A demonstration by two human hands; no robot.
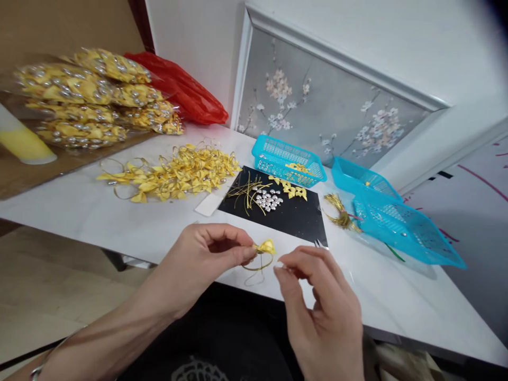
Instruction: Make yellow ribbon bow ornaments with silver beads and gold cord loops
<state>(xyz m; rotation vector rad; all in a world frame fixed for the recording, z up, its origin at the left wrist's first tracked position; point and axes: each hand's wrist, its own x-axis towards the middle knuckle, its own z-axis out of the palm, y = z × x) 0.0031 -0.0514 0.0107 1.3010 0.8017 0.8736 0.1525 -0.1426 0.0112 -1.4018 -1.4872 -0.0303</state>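
Note:
My left hand (202,259) pinches a small yellow ribbon bow (265,247) with a gold cord loop hanging under it, just above the near edge of the white table (119,222). My right hand (317,307) hovers beside the bow, its thumb and forefinger pinched together close to the cord; whether they grip the cord is unclear. Just beyond lies a black mat (297,217) carrying silver beads (268,200), gold cords (244,191) and a few yellow bows (291,189).
A heap of finished yellow bows (178,172) lies at the left of the table. Behind it are clear bags of bows (91,100) and a red plastic bag (186,90). Blue baskets (286,159) (400,222) stand at the right. A framed floral panel (329,111) leans on the wall.

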